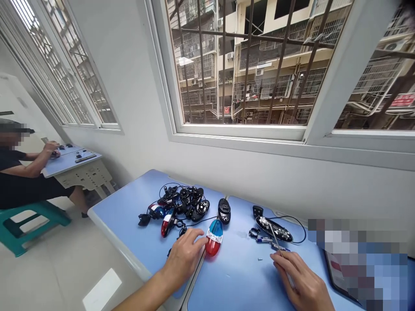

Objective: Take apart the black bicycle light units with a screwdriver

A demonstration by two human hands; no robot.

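The blue table [129,207] carries everything, and the pile of black parts [188,201], tangled in thin wires, is what I place the rest by. Well right of the pile lies an open black base [275,229] with a looped wire. Just right of and below the pile's near edge sits the red-and-blue shell [214,236], glossy side up. Above the shell and beside the pile's right end is a black oval cap [224,210]. A tiny screw [259,259] lies loose far right of the pile, nearer me.

I judge the shell to be light, hollow moulded plastic: stiff but slick, likely to skate on the tabletop and to crack if squeezed hard across its dome. I would take it by its long sides, low near the rim.

My left hand [185,255], below the pile, is loosely curled with the fingers a little apart. Its fingertips rest against the shell's left side without closing round it. My right hand [301,280], far right of the pile, pinches a thin metal tool [275,239] between thumb and fingers, with its tip toward the base.
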